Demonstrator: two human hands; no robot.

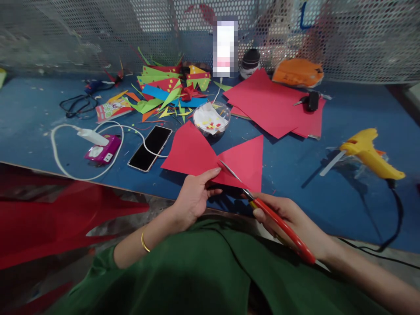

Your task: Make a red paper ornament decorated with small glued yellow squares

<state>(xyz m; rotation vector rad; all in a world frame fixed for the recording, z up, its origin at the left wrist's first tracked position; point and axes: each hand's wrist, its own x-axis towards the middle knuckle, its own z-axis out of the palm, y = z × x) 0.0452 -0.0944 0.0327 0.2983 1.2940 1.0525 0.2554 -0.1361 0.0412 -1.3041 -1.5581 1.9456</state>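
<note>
A sheet of red paper (193, 151) lies at the front edge of the blue table, with a V-shaped notch in its far side. My left hand (193, 199) grips its near edge, one finger on top and others below. In my right hand (288, 218) is a pair of scissors (278, 223) with red handles. The blades reach over the right half of the paper, tip close to the bottom of the notch and near my left fingertip. Part of the lower blade is hidden under the paper.
Behind the paper stand a clear bowl (226, 114) with scraps and a pile of coloured paper cuttings (160, 83). A phone (151, 148) and a purple socket block (106, 151) lie left. More red sheets (265, 105) and a yellow glue gun (370, 151) are right.
</note>
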